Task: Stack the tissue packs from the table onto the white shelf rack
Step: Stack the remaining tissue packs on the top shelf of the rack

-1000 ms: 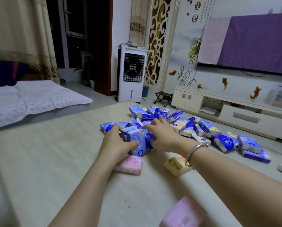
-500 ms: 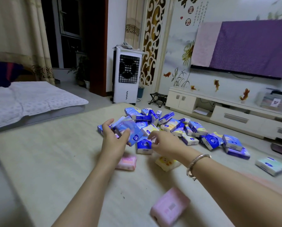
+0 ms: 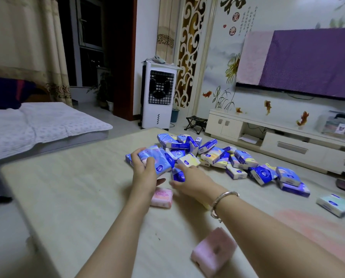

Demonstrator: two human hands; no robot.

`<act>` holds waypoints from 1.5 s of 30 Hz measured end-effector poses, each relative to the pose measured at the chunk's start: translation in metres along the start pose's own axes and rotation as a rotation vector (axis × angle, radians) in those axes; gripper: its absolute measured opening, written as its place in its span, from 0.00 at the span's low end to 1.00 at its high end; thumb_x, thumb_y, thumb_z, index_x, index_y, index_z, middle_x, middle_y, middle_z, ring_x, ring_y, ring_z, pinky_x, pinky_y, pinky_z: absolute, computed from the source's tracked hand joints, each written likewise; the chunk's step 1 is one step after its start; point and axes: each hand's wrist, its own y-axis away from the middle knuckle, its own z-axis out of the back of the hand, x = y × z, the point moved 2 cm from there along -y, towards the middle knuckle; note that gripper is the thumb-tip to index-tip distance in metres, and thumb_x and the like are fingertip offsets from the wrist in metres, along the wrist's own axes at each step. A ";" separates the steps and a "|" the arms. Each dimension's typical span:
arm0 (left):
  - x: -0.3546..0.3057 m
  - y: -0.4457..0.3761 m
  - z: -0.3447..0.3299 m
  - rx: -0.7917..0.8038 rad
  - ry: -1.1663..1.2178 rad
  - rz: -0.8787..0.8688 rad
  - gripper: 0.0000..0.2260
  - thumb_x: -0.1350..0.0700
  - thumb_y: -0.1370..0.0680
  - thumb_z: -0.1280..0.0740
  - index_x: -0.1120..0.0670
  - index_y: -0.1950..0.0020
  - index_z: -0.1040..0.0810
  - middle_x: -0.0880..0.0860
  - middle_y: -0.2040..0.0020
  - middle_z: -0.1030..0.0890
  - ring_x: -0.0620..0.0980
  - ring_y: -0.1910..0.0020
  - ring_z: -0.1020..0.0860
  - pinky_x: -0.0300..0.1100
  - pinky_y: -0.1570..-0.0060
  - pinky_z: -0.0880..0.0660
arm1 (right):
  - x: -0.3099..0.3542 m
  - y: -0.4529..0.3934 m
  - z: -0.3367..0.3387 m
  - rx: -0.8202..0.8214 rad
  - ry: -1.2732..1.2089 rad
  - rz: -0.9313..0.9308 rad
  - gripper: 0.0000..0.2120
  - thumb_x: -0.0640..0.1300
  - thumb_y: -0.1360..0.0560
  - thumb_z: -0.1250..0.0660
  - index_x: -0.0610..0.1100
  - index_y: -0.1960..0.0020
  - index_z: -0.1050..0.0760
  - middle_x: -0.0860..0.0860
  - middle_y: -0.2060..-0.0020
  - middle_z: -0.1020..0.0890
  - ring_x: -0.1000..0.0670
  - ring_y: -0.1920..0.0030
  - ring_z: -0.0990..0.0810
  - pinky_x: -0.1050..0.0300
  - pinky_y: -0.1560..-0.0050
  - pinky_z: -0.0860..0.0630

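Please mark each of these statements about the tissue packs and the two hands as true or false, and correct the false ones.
1. The left hand grips a blue tissue pack. True.
2. The right hand is resting flat on the bare table, far from any pack. False: it reaches into the near edge of the pile, fingers at a small blue pack.
3. A pink pack lies on the table just below the left hand. True.
4. All the packs are already stacked on a white shelf rack. False: they lie in a loose pile on the table, and no rack is in view.
5. The right wrist wears a bracelet. True.
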 end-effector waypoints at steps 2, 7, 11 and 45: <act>0.001 -0.002 0.000 -0.002 -0.044 -0.040 0.13 0.58 0.20 0.47 0.47 0.37 0.36 0.54 0.35 0.28 0.56 0.47 0.21 0.36 0.73 0.27 | 0.001 -0.002 -0.007 -0.026 0.024 0.014 0.25 0.55 0.25 0.37 0.55 0.29 0.35 0.43 0.38 0.29 0.40 0.38 0.29 0.48 0.38 0.30; 0.000 0.008 -0.008 0.051 -0.064 -0.077 0.13 0.61 0.20 0.46 0.47 0.38 0.36 0.48 0.41 0.30 0.54 0.49 0.23 0.41 0.69 0.23 | -0.004 0.014 0.023 -0.180 -0.251 -0.006 0.14 0.48 0.24 0.37 0.50 0.39 0.24 0.48 0.45 0.20 0.47 0.47 0.22 0.58 0.49 0.27; -0.005 0.026 -0.016 0.154 -0.133 -0.146 0.14 0.62 0.20 0.41 0.46 0.39 0.34 0.50 0.38 0.28 0.52 0.48 0.23 0.38 0.69 0.22 | -0.015 0.058 0.084 -0.391 -0.522 -0.013 0.15 0.44 0.24 0.37 0.49 0.38 0.27 0.52 0.46 0.21 0.52 0.52 0.22 0.62 0.55 0.24; -0.264 0.401 -0.307 0.951 0.149 -0.227 0.27 0.51 0.22 0.39 0.45 0.26 0.47 0.57 0.41 0.24 0.57 0.43 0.23 0.58 0.39 0.29 | -0.132 0.460 0.379 -0.588 -1.099 0.091 0.26 0.36 0.31 0.35 0.40 0.33 0.33 0.37 0.45 0.22 0.47 0.48 0.22 0.55 0.46 0.26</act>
